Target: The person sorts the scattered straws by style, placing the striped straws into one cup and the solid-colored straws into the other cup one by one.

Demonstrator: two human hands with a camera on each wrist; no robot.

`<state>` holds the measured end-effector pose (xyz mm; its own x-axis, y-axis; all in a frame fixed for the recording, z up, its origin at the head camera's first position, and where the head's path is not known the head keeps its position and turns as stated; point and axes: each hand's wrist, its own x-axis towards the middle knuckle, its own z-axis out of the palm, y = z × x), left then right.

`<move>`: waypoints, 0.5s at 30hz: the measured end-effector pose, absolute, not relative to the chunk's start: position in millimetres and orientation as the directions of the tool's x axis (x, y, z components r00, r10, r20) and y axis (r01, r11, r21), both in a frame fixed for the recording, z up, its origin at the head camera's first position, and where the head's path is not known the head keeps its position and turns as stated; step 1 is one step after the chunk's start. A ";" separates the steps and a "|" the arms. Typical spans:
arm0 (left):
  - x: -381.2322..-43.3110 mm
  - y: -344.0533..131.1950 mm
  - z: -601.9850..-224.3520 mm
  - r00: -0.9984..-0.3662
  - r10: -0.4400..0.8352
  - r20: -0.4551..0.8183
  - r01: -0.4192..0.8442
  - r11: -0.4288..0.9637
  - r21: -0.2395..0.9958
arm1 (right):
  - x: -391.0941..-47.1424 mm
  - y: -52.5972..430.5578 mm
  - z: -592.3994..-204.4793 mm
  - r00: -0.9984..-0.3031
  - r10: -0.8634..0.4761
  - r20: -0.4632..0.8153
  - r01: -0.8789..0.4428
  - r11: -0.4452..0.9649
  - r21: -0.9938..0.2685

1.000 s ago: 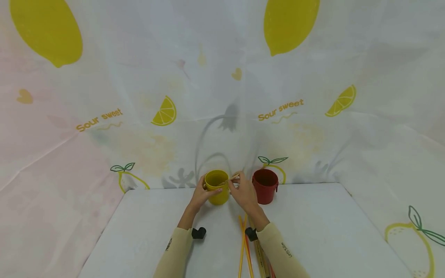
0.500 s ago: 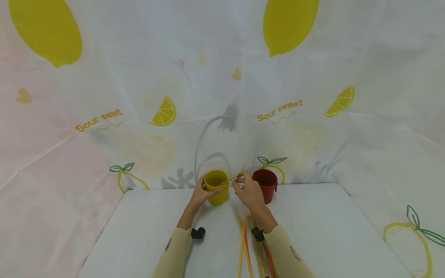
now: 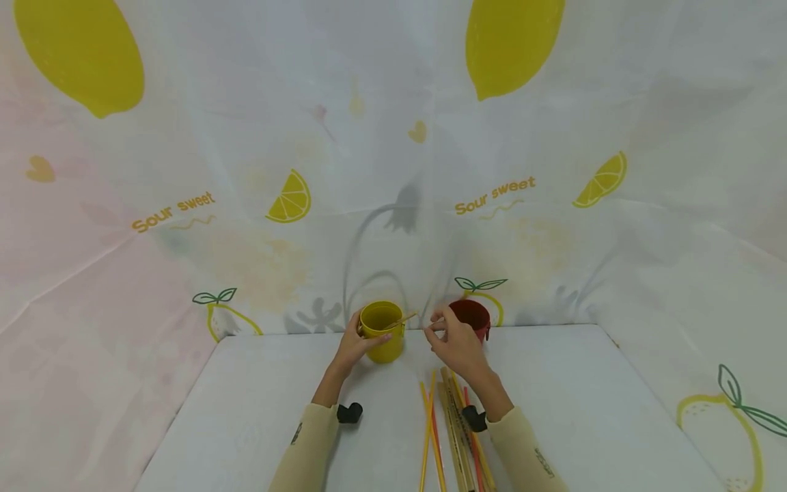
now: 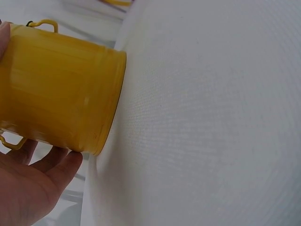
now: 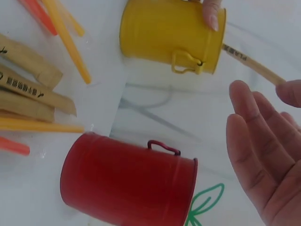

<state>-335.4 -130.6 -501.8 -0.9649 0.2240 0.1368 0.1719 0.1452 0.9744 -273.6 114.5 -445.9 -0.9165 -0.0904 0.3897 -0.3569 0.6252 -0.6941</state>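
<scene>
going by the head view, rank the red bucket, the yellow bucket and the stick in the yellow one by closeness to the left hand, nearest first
1. Yellow bucket: held by the left hand.
2. Stick: tilted inside that bucket, jutting out on its right side.
3. Red bucket: farthest right, partly hidden by the right hand.

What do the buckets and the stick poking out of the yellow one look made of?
Yellow bucket: probably painted metal, soft sheen; thin-rimmed, with bent-wire lugs. Red bucket: likely the same, judging by matching shape and lug. Tan stick: matte; dark print suggests paper wrapping, though bamboo is possible.
</scene>
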 end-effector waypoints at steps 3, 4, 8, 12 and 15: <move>-335.0 -130.3 -501.4 -0.965 0.223 0.136 0.168 0.132 0.977 | -269.7 120.8 -446.4 -0.914 -0.117 0.388 -0.361 0.668 -0.651; -334.5 -130.2 -501.0 -0.965 0.225 0.135 0.166 0.126 0.978 | -268.4 122.6 -446.4 -0.915 -0.126 0.383 -0.362 0.677 -0.641; -334.1 -129.7 -501.1 -0.962 0.234 0.143 0.171 0.103 0.980 | -262.6 130.7 -445.4 -0.910 -0.201 0.363 -0.395 0.687 -0.610; -334.5 -129.4 -501.4 -0.959 0.240 0.149 0.178 0.103 0.979 | -255.8 138.3 -443.0 -0.894 -0.278 0.351 -0.442 0.676 -0.590; -334.1 -129.4 -500.7 -0.960 0.234 0.151 0.181 0.110 0.977 | -251.3 141.9 -441.6 -0.907 -0.294 0.302 -0.421 0.686 -0.593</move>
